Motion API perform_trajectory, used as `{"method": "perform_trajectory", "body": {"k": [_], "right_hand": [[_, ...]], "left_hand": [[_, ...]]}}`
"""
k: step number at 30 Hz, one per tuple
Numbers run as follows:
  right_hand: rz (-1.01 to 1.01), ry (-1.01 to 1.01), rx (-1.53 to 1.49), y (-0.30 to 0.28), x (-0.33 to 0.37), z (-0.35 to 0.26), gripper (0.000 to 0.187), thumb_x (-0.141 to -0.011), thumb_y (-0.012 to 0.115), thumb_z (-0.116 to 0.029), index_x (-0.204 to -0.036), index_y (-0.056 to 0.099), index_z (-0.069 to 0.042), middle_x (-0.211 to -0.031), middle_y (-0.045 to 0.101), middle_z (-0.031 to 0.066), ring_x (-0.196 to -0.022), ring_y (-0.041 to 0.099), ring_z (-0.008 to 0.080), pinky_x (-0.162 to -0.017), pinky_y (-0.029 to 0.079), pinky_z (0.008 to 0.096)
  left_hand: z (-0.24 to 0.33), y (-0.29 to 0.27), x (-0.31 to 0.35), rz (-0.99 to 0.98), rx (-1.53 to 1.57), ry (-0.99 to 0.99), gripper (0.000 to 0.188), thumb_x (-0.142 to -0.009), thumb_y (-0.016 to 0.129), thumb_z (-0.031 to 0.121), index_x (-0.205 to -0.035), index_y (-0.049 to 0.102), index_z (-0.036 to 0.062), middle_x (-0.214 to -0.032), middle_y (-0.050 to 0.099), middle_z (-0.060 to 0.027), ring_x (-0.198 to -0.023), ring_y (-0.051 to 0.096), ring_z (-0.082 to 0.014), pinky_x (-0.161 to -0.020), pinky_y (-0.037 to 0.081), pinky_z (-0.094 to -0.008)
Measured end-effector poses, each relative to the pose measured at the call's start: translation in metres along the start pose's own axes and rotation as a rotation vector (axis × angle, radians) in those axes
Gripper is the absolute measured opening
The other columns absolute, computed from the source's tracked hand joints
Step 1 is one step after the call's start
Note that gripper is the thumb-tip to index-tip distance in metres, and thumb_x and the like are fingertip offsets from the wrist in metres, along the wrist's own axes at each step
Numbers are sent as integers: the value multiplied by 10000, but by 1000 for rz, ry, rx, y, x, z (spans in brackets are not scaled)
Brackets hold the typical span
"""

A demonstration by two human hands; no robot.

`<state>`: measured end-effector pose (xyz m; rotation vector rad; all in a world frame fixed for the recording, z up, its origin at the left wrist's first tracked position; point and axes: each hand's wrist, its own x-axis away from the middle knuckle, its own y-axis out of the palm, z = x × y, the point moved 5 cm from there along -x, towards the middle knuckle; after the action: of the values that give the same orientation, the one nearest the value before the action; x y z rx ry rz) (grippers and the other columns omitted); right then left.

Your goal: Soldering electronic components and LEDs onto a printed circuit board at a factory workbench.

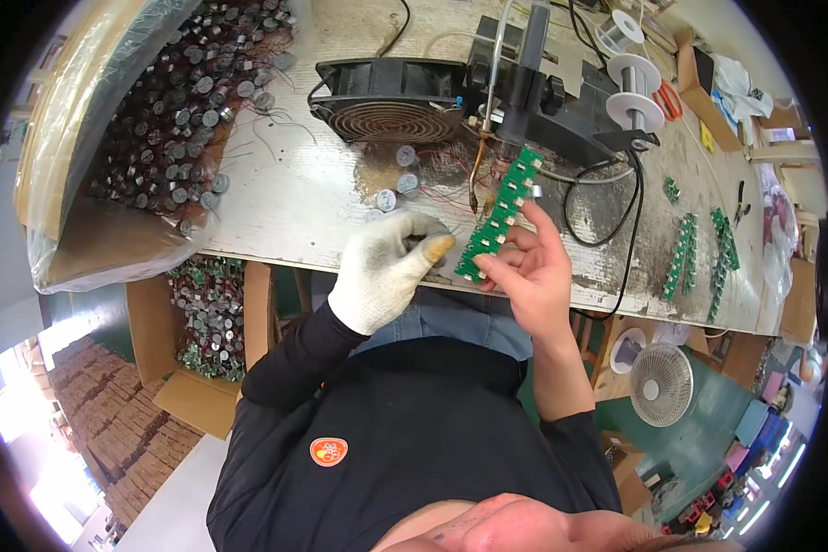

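My right hand [532, 274], bare, grips a long green circuit board strip [499, 221] by its lower end, thumb on the face and fingers behind. Small pale connectors run along the strip, which tilts up to the right. My left hand [388, 262], in a white glove with a stained thumb tip, pinches thin wires [453, 230] just left of the strip; whatever they lead to is hidden by the glove. Behind the strip, the soldering stand [524, 83] reaches down with a copper-coloured tip [476, 195]. Several small round motors [386, 200] with thin leads lie beyond my left hand.
A black fan [386, 97] stands at the back. Motors fill a plastic-lined box [55, 175] at left; another carton [152, 317] sits below. Solder spools [635, 97], a black cable [637, 230], more green strips [681, 256] and cutters [740, 204] are on the right.
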<state>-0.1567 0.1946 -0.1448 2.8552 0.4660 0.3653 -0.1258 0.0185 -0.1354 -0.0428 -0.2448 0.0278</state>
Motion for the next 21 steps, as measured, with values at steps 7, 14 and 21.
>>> {"method": "perform_trajectory", "body": {"k": [7,14,21], "right_hand": [[-28,29,-27,5,-1,-3,715,-795,603,129,-1409,264,-6,-1069,593,217,-643,662,206,-485,532,253],[-23,-4,-74,5,-1,-6,723,-803,606,126,-1420,264,-33,-1031,571,158,-666,650,165,-544,564,264],[15,-27,-75,5,-2,-7,711,-796,587,138,-1411,260,-7,-1112,575,240,-660,661,200,-500,552,264]], "left_hand": [[-4,7,-12,-2,223,-143,165,-865,629,121,-893,619,-41,-775,624,-38,-691,569,-70,-629,472,-225],[9,9,-17,-43,174,-179,169,-823,650,121,-826,614,-45,-757,637,-50,-684,584,-78,-608,476,-232],[14,8,-22,-29,112,-138,180,-796,663,123,-807,622,-52,-735,637,-56,-668,583,-88,-593,473,-236]]}}
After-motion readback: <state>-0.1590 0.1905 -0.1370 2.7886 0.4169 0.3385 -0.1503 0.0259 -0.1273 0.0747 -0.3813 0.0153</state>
